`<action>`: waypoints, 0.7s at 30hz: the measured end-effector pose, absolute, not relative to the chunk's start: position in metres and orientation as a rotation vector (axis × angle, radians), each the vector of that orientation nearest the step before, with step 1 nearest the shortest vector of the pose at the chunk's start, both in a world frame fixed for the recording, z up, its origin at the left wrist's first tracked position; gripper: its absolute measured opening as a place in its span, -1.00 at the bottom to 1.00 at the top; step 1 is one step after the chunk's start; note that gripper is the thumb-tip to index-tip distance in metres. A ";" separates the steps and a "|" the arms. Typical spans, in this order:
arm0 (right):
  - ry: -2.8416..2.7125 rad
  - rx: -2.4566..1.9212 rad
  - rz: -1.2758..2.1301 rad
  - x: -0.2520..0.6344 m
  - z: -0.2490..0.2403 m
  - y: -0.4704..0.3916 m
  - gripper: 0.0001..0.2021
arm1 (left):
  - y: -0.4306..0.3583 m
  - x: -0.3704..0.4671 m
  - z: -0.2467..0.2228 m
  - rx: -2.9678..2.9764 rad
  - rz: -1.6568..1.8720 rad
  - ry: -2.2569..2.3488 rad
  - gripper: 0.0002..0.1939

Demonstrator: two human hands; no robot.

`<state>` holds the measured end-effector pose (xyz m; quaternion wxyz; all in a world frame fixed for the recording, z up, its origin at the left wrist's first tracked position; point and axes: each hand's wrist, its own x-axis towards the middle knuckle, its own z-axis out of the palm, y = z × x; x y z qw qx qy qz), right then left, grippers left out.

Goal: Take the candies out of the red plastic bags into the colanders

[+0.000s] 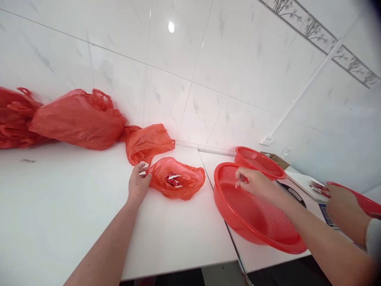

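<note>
An open red plastic bag [193,180] lies on the white table, with several small red and white packets [173,179] inside. At its left rim is my left hand [139,182], fingers apart and touching or nearly touching the plastic. My right hand [250,180] is over the left part of a large red mesh basket [238,214], its fingers curled closed. Something small and red shows between those fingers, too small to make out. The basket's visible inside holds no packets.
Full red bags [79,119] and a crumpled red bag [150,141] line the tiled wall. Behind the large basket stands a second red basket [258,162]. At right, another person's hand [345,202] holds red packets [320,188] near a scale [293,193] and a red tray [361,200].
</note>
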<state>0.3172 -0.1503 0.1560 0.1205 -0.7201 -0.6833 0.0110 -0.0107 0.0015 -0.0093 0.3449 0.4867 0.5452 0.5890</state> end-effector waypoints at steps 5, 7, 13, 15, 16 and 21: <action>-2.213 -1.596 -0.219 0.240 0.173 -0.115 -0.93 | -0.002 -0.010 -0.008 1.286 1.569 1.370 -0.50; -2.328 -1.484 -0.273 0.212 0.156 -0.091 -0.87 | -0.003 -0.011 -0.008 1.284 1.573 1.362 -0.50; -2.496 -1.774 -0.121 0.174 0.094 -0.047 -0.87 | -0.005 -0.011 -0.007 1.265 1.565 1.337 -0.53; -2.403 -1.813 -0.086 0.174 0.086 -0.049 -0.88 | -0.005 -0.010 -0.006 1.283 1.562 1.342 -0.54; -2.341 -1.811 -0.072 0.174 0.085 -0.052 -0.87 | -0.005 -0.009 -0.006 1.301 1.556 1.354 -0.53; -2.271 -1.825 -0.035 0.182 0.084 -0.064 -0.86 | -0.008 -0.008 -0.007 1.391 1.411 1.541 -0.42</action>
